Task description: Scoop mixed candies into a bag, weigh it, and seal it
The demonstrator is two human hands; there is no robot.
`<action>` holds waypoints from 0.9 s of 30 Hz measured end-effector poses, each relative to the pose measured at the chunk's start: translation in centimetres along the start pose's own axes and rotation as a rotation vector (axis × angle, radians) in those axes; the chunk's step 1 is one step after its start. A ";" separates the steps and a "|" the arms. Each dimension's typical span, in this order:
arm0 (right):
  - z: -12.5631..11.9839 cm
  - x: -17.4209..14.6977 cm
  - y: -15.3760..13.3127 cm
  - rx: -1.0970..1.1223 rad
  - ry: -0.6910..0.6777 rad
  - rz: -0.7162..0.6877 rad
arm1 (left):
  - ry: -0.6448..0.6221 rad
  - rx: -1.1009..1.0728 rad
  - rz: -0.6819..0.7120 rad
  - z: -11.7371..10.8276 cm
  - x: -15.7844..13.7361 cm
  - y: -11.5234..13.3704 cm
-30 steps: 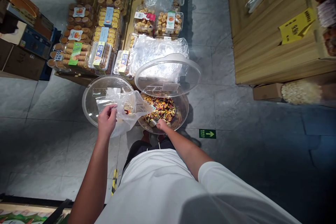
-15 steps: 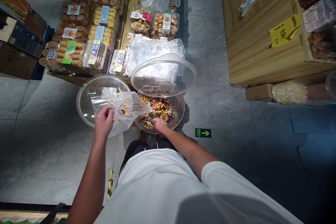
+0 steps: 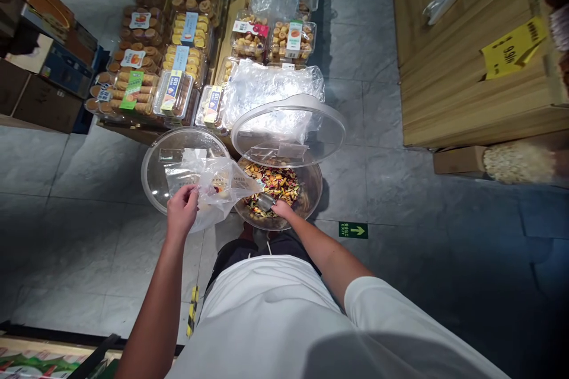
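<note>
Pinched in my left hand [image 3: 183, 208] is the edge of a clear plastic bag [image 3: 213, 186], with a little colourful food showing through it. My right hand [image 3: 283, 209] is closed on a metal scoop [image 3: 265, 201], whose handle is hidden in the fist. The scoop rests over the mixed dried chips [image 3: 284, 183] inside a round clear tub [image 3: 311, 189]. A transparent lid [image 3: 288, 130] stands tilted open at the tub's far rim. Under the bag is a second round clear lid or tub [image 3: 153, 157]; I cannot tell which.
Beyond the tubs, a low display holds stacked biscuit boxes [image 3: 173, 92] and a crumpled plastic sheet [image 3: 271, 92]. To the right stands a wooden counter [image 3: 435, 83] with a yellow price tag [image 3: 511, 50]. Cardboard boxes [image 3: 48, 100] are at the left. A green exit sign [image 3: 353, 230] marks the floor.
The scoop has come into view at my right hand, which has risen slightly from the chips. My left hand still holds the bag. The whole view has shifted a little.
</note>
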State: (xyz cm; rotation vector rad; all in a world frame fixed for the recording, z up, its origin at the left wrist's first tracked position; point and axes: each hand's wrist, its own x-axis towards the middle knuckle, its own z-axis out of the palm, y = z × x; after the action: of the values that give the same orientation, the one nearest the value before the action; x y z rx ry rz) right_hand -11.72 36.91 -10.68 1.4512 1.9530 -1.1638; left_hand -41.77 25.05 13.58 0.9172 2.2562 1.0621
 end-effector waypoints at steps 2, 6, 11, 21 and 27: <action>-0.4 0.6 0.2 0.019 -0.057 0.017 | -0.008 0.010 -0.004 0.0 0.3 0.0; -0.3 1.1 -0.2 0.006 -0.099 0.022 | -0.004 0.026 0.007 0.2 0.9 0.1; 1.1 -0.2 -1.2 -0.055 -0.030 -0.027 | -0.009 0.017 0.005 0.7 1.5 -0.3; 3.6 -0.5 -5.1 -0.021 0.001 0.019 | -0.033 0.024 0.010 -0.2 1.7 -0.8; 3.7 1.3 -5.7 0.054 -0.032 -0.027 | -0.039 0.009 -0.020 -0.2 1.5 -1.2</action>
State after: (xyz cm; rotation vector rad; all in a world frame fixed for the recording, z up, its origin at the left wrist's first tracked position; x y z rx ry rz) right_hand -17.94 34.05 -11.60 1.4283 1.9391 -1.2532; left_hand -43.34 25.49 12.57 0.9094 2.2353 1.0180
